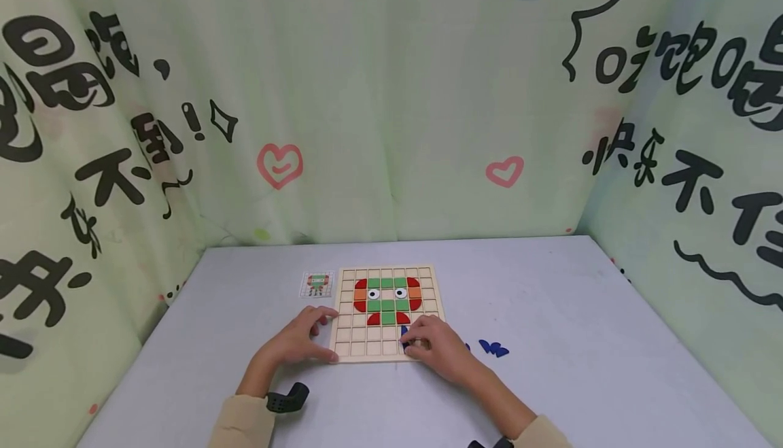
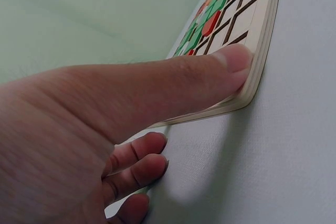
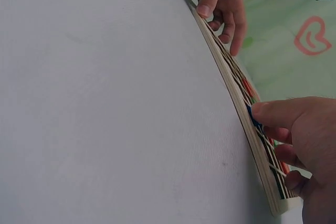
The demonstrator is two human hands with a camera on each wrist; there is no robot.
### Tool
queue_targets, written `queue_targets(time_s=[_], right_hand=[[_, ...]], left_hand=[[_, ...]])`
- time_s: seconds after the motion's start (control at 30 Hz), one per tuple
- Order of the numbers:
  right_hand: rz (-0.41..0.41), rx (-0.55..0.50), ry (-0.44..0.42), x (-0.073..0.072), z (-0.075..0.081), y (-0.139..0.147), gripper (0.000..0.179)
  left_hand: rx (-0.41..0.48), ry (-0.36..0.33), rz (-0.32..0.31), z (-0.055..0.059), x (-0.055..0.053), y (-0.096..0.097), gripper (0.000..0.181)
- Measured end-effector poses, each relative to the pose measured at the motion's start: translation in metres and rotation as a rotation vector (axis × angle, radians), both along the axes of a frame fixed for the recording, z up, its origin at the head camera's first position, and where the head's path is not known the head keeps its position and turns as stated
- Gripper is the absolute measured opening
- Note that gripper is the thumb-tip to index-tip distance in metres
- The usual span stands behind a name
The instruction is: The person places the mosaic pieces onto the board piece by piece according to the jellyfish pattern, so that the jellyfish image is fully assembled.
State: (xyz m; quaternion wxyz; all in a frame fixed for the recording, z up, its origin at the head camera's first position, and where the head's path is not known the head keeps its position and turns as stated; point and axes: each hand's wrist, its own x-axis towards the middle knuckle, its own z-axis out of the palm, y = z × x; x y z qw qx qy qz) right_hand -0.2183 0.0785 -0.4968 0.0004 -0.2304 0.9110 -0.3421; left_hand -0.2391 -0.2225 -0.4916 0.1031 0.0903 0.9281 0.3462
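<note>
A wooden grid board (image 1: pixel 359 348) lies on the table, carrying red, green and orange tiles and two eye tiles in a face-like pattern. My left hand (image 1: pixel 296 338) is at its left side, the index finger touching the edge. In the left wrist view the left thumb (image 2: pixel 210 77) rests straight on the board's near corner. My right hand (image 1: pixel 442 349) pinches a small blue tile (image 1: pixel 404 330) at the grid, below the red and green tiles. The right thumb (image 3: pixel 278 113) partly covers that blue tile in the right wrist view.
Several loose blue tiles (image 1: pixel 494 348) lie on the table to the right of the board, some partly behind my right hand. A small picture card (image 1: pixel 317 284) with a similar figure is at the board's upper left. Curtains (image 1: pixel 391 128) stand around the white table (image 1: pixel 538 298).
</note>
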Motion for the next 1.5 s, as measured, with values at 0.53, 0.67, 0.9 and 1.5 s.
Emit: queue_targets(time_s=[0.53, 0.67, 0.9, 1.5], right_hand=[[-0.11, -0.031, -0.001, 0.005, 0.003, 0.028, 0.014], [-0.134, -0.015, 0.003, 0.007, 0.001, 0.045, 0.015], [-0.119, -0.015, 0.036, 0.01, 0.001, 0.073, 0.02], [-0.06, 0.022, 0.065, 0.013, 0.0, 0.102, 0.021]], left_hand=[[0.006, -0.006, 0.007, 0.001, 0.0, 0.001, 0.073], [0.007, -0.005, 0.006, 0.001, 0.001, 0.001, 0.073], [0.003, -0.003, -0.005, 0.002, 0.001, 0.0, 0.074], [0.013, -0.002, -0.014, 0.004, 0.002, 0.0, 0.075]])
